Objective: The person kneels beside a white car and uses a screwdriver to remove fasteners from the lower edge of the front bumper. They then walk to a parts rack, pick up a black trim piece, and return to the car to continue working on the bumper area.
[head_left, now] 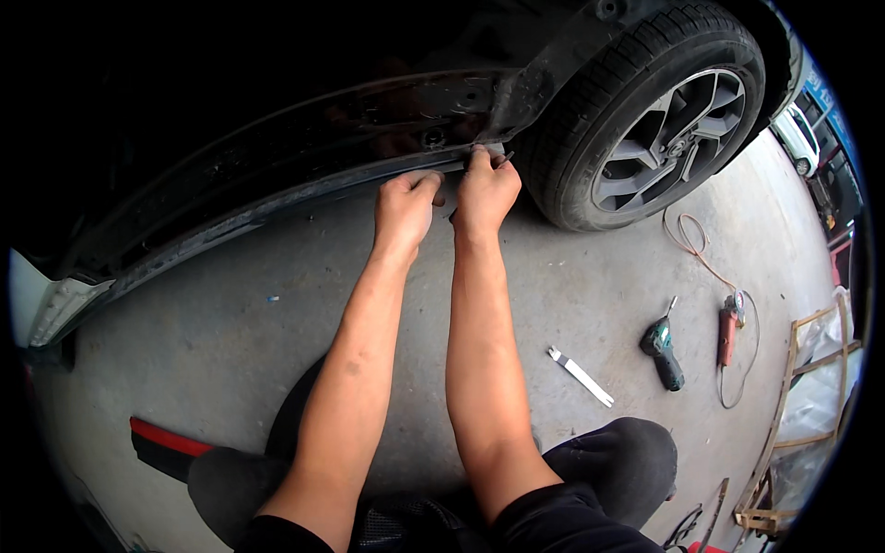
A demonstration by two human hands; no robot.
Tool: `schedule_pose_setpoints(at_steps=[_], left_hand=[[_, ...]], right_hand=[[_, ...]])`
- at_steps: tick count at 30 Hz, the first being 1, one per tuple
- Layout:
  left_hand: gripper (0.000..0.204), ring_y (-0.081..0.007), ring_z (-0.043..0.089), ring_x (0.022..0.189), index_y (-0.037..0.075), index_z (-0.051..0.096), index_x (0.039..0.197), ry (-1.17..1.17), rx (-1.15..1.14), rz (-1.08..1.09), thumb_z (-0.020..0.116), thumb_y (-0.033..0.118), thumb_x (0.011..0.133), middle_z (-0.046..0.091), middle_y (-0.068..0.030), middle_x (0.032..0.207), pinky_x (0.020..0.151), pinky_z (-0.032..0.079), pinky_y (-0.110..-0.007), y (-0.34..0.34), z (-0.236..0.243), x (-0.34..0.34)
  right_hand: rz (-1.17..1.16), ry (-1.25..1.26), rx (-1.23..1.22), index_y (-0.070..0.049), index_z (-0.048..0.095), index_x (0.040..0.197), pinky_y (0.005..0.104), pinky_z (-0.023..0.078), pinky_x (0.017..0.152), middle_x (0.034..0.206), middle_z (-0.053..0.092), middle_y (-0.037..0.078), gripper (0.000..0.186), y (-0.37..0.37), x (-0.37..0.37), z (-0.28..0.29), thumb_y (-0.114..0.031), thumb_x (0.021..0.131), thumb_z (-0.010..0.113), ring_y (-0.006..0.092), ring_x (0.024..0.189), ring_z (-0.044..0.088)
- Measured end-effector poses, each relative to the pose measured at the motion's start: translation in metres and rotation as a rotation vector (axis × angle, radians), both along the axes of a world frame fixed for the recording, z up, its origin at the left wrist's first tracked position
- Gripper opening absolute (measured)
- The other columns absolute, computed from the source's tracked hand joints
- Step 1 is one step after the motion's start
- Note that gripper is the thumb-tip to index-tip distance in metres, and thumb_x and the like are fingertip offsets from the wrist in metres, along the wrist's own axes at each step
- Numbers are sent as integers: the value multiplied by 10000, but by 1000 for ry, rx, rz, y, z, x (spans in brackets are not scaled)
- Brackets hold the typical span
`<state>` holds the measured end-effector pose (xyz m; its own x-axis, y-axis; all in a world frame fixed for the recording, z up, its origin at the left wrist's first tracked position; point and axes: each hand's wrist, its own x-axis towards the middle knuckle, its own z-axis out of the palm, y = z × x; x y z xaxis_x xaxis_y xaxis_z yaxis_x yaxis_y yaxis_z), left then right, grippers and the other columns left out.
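Both my arms reach out to the lower sill (369, 115) of a dark car, just left of its wheel (678, 138). My right hand (487, 189) is closed at the sill's end beside the tyre, fingers pinched together. A small pale piece and a thin dark tip show by its fingers, too little to name. Slightly to its left, my left hand (404, 207) is curled under the sill's lower edge. Its fingers are bent, and what they hold, if anything, is hidden. Scuffs and a round hole mark the sill near my hands.
On the concrete floor to the right lie a silver pry tool (581, 378), a dark green cordless driver (662, 353) and a red tyre inflator (728, 334) with gauge and hose. A wooden frame with plastic (811, 405) stands far right. A red-and-black strip (171, 442) lies by my left knee.
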<state>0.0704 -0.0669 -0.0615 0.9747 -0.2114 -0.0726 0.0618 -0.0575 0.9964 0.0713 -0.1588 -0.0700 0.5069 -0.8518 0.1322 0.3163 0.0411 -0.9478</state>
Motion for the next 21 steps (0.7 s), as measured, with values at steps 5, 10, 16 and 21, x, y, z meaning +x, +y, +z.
schedule_pose_setpoints(at_steps=[5,10,16,21], left_hand=[[199,-72,403,503,31,599,778,106,-87,-19,585,208,868,513,2,644,444,320,-232,-1,5,-1],[181,-71,404,505,52,549,713,31,-42,8,606,167,841,478,11,611,440,319,-236,-4,-6,4],[160,-68,409,512,40,553,729,1,-44,36,615,146,831,477,9,610,434,320,-238,-9,-8,2],[154,-57,403,512,10,614,851,95,-103,44,587,162,860,490,13,635,423,304,-227,-8,4,-2]], right_hand=[[224,-7,347,15,540,692,284,337,397,554,487,17,223,-11,-6,14,-140,848,581,120,424,425],[276,25,455,-63,505,685,268,299,361,551,442,-1,149,-14,-7,27,-93,808,584,104,410,380],[153,-230,512,-30,521,689,253,258,379,540,444,-30,133,-6,14,10,-93,801,560,68,417,355],[174,-222,392,-31,536,677,237,267,419,575,465,-42,136,-1,9,3,-87,795,574,53,482,367]])
